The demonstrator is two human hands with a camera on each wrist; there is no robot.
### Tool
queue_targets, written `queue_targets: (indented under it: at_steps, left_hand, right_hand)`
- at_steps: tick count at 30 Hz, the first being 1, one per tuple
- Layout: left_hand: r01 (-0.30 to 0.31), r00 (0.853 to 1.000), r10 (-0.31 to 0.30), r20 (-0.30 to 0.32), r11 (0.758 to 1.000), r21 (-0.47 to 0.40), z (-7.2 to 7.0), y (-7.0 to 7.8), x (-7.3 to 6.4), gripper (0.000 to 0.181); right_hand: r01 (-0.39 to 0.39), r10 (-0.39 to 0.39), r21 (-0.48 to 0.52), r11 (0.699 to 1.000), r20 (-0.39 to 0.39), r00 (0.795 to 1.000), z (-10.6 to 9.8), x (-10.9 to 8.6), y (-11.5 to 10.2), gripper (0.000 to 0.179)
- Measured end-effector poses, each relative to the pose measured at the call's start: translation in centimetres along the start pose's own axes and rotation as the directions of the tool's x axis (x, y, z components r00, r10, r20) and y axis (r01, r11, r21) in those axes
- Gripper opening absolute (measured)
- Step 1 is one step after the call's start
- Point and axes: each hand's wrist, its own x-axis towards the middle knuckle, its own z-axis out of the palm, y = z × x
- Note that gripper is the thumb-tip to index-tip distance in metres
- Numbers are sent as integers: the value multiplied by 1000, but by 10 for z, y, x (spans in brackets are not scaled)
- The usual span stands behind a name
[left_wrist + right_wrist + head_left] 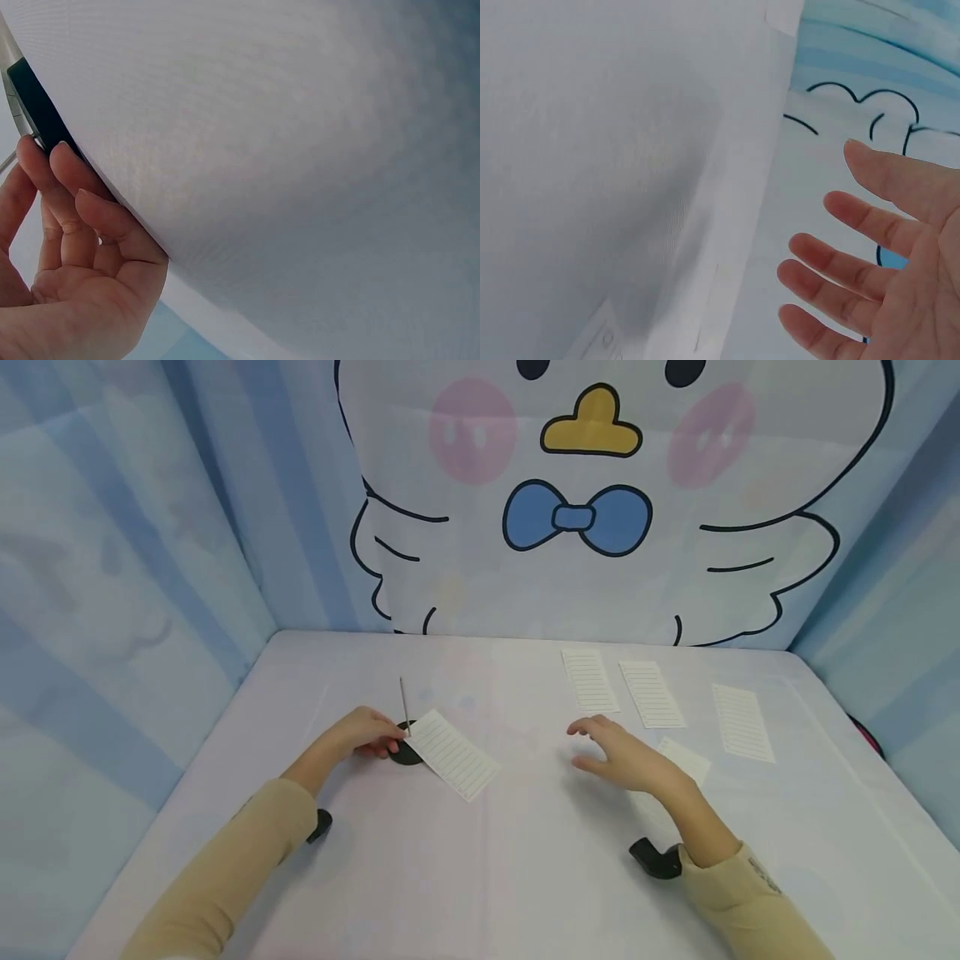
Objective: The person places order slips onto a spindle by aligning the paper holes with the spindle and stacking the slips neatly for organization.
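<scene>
— Where is the white ruled paper slip (453,758) held?
— At the thin metal rod (404,702) on the round black base (408,756), pinched by the left grip (363,732); piercing cannot be confirmed.
— What is left?
— At least four loose white slips (652,694) seem unplaced on the pale desk (517,877); the right grip (622,754) is spread.

The lined card (452,756), print too small to read, hides part of the black disc (406,755)! At right, the right hand (628,755) partly blocks another card (688,760).
</scene>
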Motion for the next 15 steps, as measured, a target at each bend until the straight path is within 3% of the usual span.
queue_targets:
  at_steps: [4, 7, 15]
  left_hand:
    - [-9, 1000, 9, 6, 1000, 11, -1, -3, 2, 28]
    - [-10, 1000, 10, 9, 1000, 14, -1, -4, 2, 28]
    - [-5, 1000, 5, 17, 1000, 9, -2, -4, 3, 31]
  right_hand:
    - [-40, 40, -5, 999, -60, 997, -11, -17, 19, 45]
    - [-112, 107, -43, 993, -98, 989, -19, -29, 34, 49]
    - [-320, 301, -150, 935, -137, 944, -27, -47, 70, 59]
